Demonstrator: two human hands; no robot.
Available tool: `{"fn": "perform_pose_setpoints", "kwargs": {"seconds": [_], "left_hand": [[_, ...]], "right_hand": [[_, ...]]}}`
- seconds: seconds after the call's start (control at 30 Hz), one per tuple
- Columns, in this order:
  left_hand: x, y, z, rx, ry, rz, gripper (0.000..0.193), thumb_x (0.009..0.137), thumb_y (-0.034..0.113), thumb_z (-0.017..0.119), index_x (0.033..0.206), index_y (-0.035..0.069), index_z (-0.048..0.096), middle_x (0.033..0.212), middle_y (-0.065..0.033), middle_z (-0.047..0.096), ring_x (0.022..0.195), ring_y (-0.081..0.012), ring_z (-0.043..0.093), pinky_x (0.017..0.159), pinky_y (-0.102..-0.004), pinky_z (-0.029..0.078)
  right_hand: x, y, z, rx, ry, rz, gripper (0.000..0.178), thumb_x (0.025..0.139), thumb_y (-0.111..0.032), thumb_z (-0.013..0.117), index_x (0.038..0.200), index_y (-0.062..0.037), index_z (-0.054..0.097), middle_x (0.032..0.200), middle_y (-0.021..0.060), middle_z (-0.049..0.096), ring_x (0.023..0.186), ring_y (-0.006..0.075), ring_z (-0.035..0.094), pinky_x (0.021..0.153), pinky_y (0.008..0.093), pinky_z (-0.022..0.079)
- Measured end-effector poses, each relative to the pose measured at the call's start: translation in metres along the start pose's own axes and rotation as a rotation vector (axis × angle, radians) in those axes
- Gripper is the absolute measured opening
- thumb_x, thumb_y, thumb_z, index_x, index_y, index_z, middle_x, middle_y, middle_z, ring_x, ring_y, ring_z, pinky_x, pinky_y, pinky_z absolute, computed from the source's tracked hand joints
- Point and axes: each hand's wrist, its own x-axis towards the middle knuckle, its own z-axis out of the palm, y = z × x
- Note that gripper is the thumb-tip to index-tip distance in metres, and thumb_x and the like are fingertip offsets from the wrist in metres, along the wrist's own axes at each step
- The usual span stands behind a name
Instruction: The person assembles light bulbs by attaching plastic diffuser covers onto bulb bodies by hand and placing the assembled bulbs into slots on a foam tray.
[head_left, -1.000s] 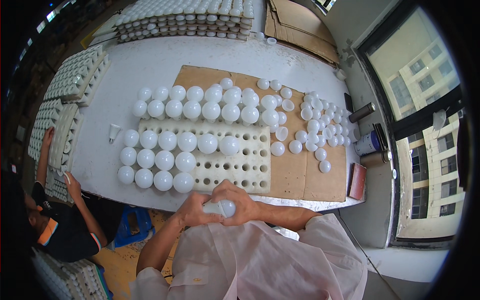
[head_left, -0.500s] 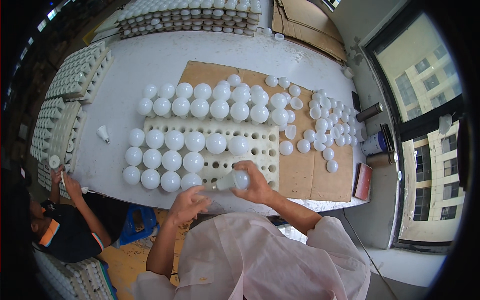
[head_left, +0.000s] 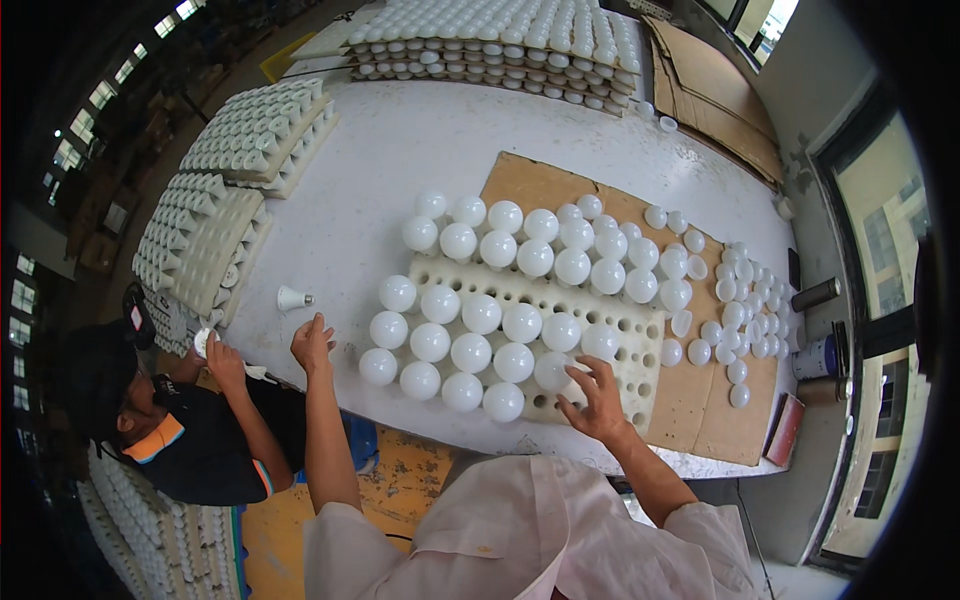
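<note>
Right hand (head_left: 598, 393) sat at about 5 o'clock of the white foam tray (head_left: 640, 345), fingers curled around a white bulb (head_left: 555, 371) and pressing it down into a hole in the tray's near row. Grip looked like a loose pinch on the bulb's right side; the thumb was hidden, so I could not tell how firm it was.

Left hand (head_left: 312, 343) lay out at 9 o'clock of the tray, on the bare white table (head_left: 400, 150), fingers half spread and holding nothing. A loose bulb base (head_left: 292, 298) lay just beyond it, at 11 o'clock of that hand.

The tray was mostly filled: seated bulbs (head_left: 481, 313) in rows on its left and middle, open holes on the right end. More bulbs (head_left: 575, 235) stood on brown cardboard (head_left: 520, 180) at 12 o'clock, and small loose domes (head_left: 745, 300) were scattered at 3 o'clock. Stacked filled trays (head_left: 500, 40) sat at the far table edge, others (head_left: 215, 230) at 9 to 10 o'clock.

A co-worker's hand (head_left: 222, 352) held a small white part at the table's left edge, near the left hand.

Risks, as judgement: the bulb could tilt and sit crooked if pushed off-centre; the wrist could knock the neighbouring bulb at 7 o'clock; near-row bulbs sat close to the table edge and might roll off if jolted.
</note>
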Motion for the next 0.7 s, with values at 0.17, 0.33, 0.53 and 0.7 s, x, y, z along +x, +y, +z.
{"fn": "perform_pose_setpoints", "kwargs": {"seconds": [0.17,0.33,0.53,0.7], "left_hand": [[0.117,-0.042,0.025,-0.048,0.228,-0.466,0.071,0.072,0.051,0.074,0.099,-0.012,0.055,0.093,-0.0236,0.063,0.076,-0.0304,0.066,0.055,-0.0341,0.055],[0.215,-0.105,-0.026,-0.121,0.307,-0.456,0.073,0.065,0.060,0.074,0.093,-0.003,0.054,0.078,-0.0154,0.057,0.062,-0.0241,0.056,0.051,-0.0320,0.051],[0.216,-0.107,0.004,0.241,0.304,-0.287,0.060,0.073,0.059,0.066,0.070,-0.001,0.061,0.055,-0.0086,0.058,0.042,-0.0146,0.051,0.036,-0.0242,0.036],[0.158,-0.066,0.011,0.212,0.141,-0.086,0.060,0.080,0.053,0.063,0.088,-0.006,0.065,0.066,-0.0114,0.064,0.049,-0.0162,0.056,0.041,-0.0231,0.038]], "right_hand": [[-0.039,0.008,-0.020,-0.046,0.094,0.220,0.045,0.066,-0.001,0.073,0.109,-0.0069,0.059,0.113,0.0168,0.051,0.092,0.0291,0.058,0.066,0.0327,0.053],[-0.048,0.016,-0.035,-0.095,0.124,0.357,0.036,0.071,0.000,0.070,0.106,-0.0065,0.060,0.107,0.0138,0.056,0.090,0.0279,0.060,0.066,0.0318,0.054],[-0.080,0.068,-0.065,-0.199,0.272,0.751,0.037,0.075,-0.008,0.069,0.111,-0.0057,0.058,0.109,0.0135,0.056,0.090,0.0259,0.061,0.068,0.0315,0.054],[-0.084,0.148,-0.087,-0.394,0.167,0.937,0.053,0.074,-0.017,0.071,0.122,-0.0084,0.051,0.120,0.0156,0.050,0.106,0.0300,0.055,0.083,0.0394,0.050]]}}
